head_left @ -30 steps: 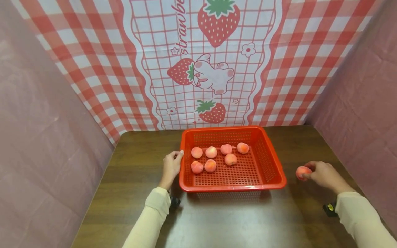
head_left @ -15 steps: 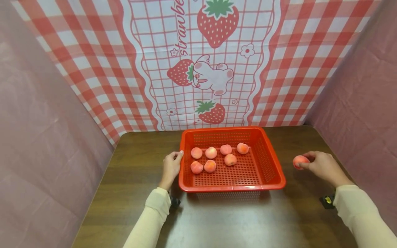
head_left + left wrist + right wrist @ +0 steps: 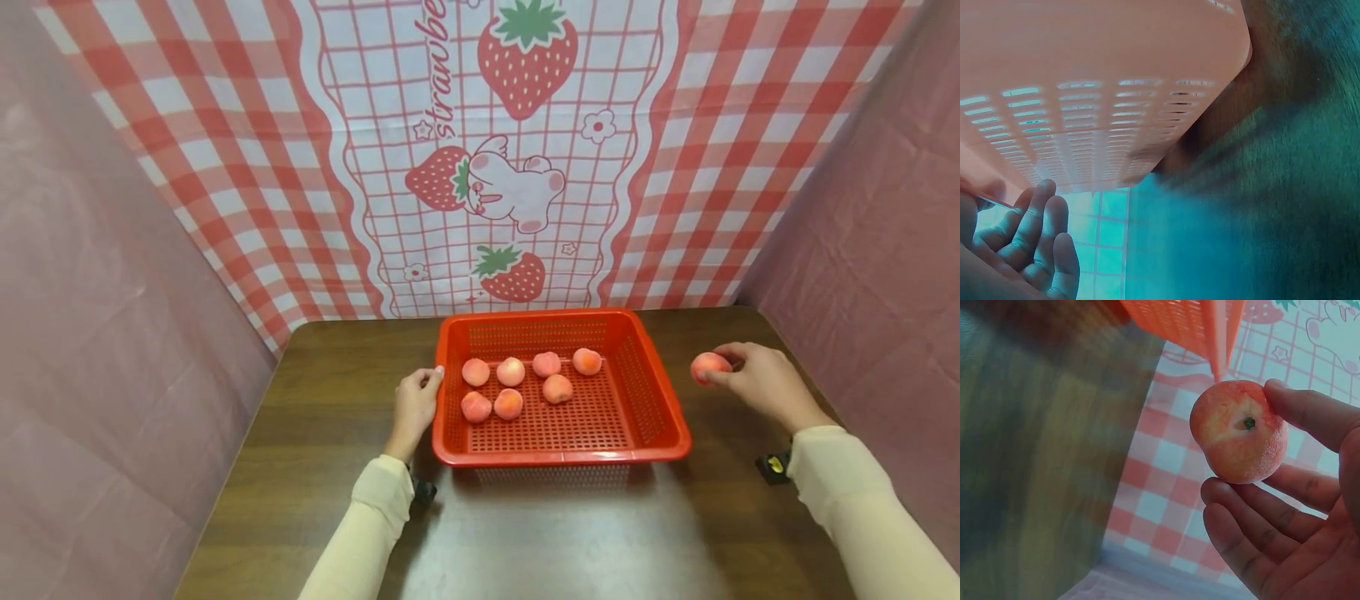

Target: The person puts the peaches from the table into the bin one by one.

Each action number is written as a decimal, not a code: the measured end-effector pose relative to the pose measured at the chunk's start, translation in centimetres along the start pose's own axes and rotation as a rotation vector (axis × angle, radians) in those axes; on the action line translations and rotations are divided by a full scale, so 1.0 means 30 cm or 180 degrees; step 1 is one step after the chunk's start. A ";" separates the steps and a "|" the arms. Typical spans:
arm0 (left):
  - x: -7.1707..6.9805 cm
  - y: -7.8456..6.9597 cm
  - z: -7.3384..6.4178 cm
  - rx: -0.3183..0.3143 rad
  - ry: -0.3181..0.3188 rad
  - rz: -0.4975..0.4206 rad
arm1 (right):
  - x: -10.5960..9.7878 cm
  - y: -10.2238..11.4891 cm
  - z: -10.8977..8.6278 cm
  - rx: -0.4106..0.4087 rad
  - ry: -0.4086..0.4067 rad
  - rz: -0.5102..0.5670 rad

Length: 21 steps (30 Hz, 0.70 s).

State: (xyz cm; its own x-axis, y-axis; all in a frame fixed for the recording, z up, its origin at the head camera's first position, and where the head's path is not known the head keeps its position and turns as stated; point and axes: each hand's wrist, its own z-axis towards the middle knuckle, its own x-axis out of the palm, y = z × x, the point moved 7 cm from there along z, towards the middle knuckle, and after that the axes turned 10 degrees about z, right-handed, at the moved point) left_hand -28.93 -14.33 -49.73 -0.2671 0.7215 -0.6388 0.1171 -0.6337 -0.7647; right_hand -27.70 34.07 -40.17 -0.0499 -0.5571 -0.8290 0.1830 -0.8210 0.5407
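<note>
A red plastic basket (image 3: 562, 456) with perforated walls stands on the table, several peaches (image 3: 557, 389) lying on its floor toward the left and back. My left hand (image 3: 416, 408) grips the basket's left rim, thumb on top; in the left wrist view its fingers (image 3: 1025, 234) reach under that rim beside the slotted wall. To the right of the basket, my right hand (image 3: 765, 383) holds another peach (image 3: 709, 367) between thumb and fingers. The right wrist view shows this peach (image 3: 1238, 431) up close, with a small green spot in its stem hollow.
The brown wooden table (image 3: 330, 467) meets a red-and-white checked cloth (image 3: 517, 183) with strawberry prints at the back. Pink cloth walls (image 3: 862, 217) hang at both sides. The basket's raised right rim (image 3: 663, 379) lies between the right hand and the peaches inside.
My right hand, holding the peach, has moved away from me and leftward, closer to the basket's right side. The left hand, the basket and the peaches inside stay where they were.
</note>
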 end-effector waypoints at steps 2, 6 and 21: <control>0.000 0.000 0.000 -0.0008 0.0012 0.0003 | 0.000 0.020 0.014 -0.0041 -0.0008 0.0000; 0.000 0.000 0.000 -0.0030 0.0022 0.0005 | 0.005 0.061 0.043 -0.0075 0.0008 0.0047; 0.003 0.003 -0.001 -0.0019 0.0008 0.0001 | 0.053 0.158 0.113 -0.0010 0.0228 0.0168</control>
State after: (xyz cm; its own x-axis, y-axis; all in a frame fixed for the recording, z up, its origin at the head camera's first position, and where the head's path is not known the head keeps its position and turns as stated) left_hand -28.93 -14.31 -49.84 -0.2647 0.7219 -0.6393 0.1230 -0.6323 -0.7649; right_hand -30.23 28.88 -38.44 0.0303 -0.5890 -0.8076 0.1866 -0.7904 0.5835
